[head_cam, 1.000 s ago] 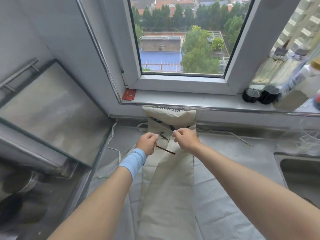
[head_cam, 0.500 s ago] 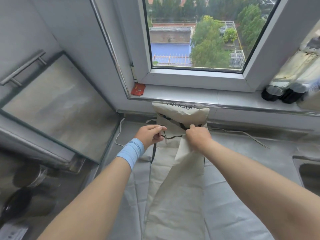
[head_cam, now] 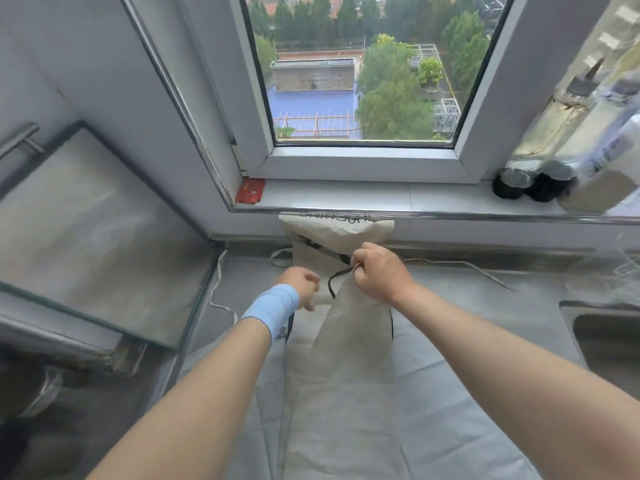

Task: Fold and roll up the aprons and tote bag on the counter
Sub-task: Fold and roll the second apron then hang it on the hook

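1 cream apron (head_cam: pixel 346 368) lies on the bench (head_cam: pixel 485 285) as a long folded strip over grey cloth (head_cam: pixel 443 403), its top end under the window sill (head_cam: pixel 346 199). Near the sill, the right hand (head_cam: pixel 379 275) pinches the black strap (head_cam: pixel 334 277). The left hand (head_cam: pixel 300 287) is blurred with fingers curled, so I cannot tell its grip. Lengthwise fold looks done; rolling and the other pieces remain.

The grey counter (head_cam: pixel 485 292) carries a pale grey apron (head_cam: pixel 450 410) spread flat left of the sink (head_cam: pixel 602 341), a cream apron (head_cam: pixel 346 393) lying lengthwise upon it, a white tie (head_cam: pixel 215 289) trailing farther left.
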The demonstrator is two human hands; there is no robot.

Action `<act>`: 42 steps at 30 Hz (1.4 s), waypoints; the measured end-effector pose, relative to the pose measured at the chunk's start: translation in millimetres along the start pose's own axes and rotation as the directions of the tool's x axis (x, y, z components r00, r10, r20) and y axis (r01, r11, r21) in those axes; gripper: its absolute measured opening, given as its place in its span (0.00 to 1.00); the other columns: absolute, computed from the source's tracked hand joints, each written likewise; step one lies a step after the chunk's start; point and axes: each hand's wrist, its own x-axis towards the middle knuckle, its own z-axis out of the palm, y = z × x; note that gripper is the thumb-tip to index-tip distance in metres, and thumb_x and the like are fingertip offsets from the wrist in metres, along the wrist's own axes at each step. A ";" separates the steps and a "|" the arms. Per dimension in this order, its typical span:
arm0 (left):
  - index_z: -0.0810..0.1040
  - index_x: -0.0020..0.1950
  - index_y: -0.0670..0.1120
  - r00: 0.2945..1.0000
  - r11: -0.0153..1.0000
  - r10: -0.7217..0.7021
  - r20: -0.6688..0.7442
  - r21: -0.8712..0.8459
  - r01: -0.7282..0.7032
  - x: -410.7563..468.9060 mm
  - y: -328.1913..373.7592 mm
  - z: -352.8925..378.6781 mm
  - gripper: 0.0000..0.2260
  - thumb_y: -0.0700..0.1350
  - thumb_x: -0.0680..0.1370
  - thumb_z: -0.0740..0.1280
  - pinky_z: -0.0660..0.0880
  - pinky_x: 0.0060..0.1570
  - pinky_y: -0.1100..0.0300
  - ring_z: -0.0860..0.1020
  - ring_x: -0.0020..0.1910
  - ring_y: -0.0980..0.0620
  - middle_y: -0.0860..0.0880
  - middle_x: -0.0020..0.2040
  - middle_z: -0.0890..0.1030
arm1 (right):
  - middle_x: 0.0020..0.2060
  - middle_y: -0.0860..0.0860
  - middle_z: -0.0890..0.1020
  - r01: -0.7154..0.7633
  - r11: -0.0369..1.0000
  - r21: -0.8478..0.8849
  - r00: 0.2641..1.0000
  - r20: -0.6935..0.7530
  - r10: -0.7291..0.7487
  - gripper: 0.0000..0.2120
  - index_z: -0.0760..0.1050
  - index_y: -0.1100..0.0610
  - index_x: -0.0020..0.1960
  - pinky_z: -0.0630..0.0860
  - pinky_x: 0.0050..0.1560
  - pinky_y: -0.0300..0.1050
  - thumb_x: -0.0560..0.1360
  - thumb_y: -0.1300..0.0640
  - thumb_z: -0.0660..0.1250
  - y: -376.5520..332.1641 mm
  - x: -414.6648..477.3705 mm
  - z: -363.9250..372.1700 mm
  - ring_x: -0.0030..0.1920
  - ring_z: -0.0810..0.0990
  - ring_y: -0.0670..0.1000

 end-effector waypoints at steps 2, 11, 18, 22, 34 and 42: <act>0.80 0.47 0.51 0.960 0.981 0.114 -0.256 -0.122 -0.149 4.9 3.4 -5.7 0.14 0.37 0.76 0.57 0.78 0.48 0.59 0.83 0.44 0.45 0.51 0.47 0.84 | 0.60 0.51 0.76 0.054 0.999 0.002 0.988 0.147 -0.054 0.17 0.77 0.52 0.60 0.75 0.56 0.48 0.73 0.62 0.61 -11.9 0.6 13.5 0.58 0.77 0.57; 0.81 0.49 0.53 0.912 0.942 0.336 -0.234 0.107 -0.319 4.6 38.4 33.2 0.13 0.39 0.76 0.59 0.74 0.53 0.61 0.79 0.50 0.51 0.53 0.50 0.82 | 0.54 0.52 0.79 -0.547 0.818 0.178 0.830 -0.013 0.558 0.10 0.74 0.53 0.51 0.69 0.47 0.46 0.72 0.61 0.59 34.3 -37.3 17.1 0.54 0.76 0.57; 0.68 0.70 0.45 0.966 0.809 0.256 -0.025 0.553 -0.200 34.1 77.4 78.3 0.21 0.51 0.80 0.60 0.65 0.67 0.48 0.65 0.70 0.42 0.44 0.69 0.69 | 0.33 0.45 0.78 -0.614 0.694 0.376 0.788 0.248 0.564 0.09 0.75 0.52 0.37 0.71 0.40 0.43 0.72 0.49 0.65 63.5 -48.5 37.3 0.38 0.77 0.51; 0.71 0.67 0.48 0.970 0.836 0.216 -0.115 0.535 -0.123 48.2 88.5 80.4 0.23 0.60 0.78 0.59 0.65 0.64 0.50 0.68 0.67 0.43 0.46 0.66 0.74 | 0.29 0.47 0.72 -0.590 0.673 0.447 0.807 0.303 0.507 0.06 0.71 0.55 0.33 0.65 0.34 0.43 0.66 0.54 0.65 65.9 -50.5 35.9 0.32 0.69 0.48; 0.80 0.38 0.55 0.926 0.981 0.178 -0.334 -0.009 -0.191 48.5 78.1 43.8 0.08 0.56 0.73 0.66 0.73 0.60 0.48 0.80 0.47 0.44 0.53 0.39 0.82 | 0.27 0.48 0.68 -0.493 0.751 0.440 0.869 0.280 0.407 0.16 0.70 0.63 0.34 0.62 0.35 0.45 0.75 0.53 0.63 71.0 -49.2 8.3 0.28 0.65 0.48; 0.78 0.55 0.51 0.696 0.821 0.552 -0.459 0.447 -0.356 -3.5 22.8 70.6 0.12 0.41 0.72 0.67 0.67 0.55 0.53 0.71 0.56 0.46 0.49 0.54 0.74 | 0.53 0.54 0.81 -0.582 0.744 0.329 0.802 0.078 0.593 0.10 0.77 0.54 0.55 0.75 0.51 0.48 0.76 0.57 0.61 41.9 -34.7 4.6 0.52 0.79 0.58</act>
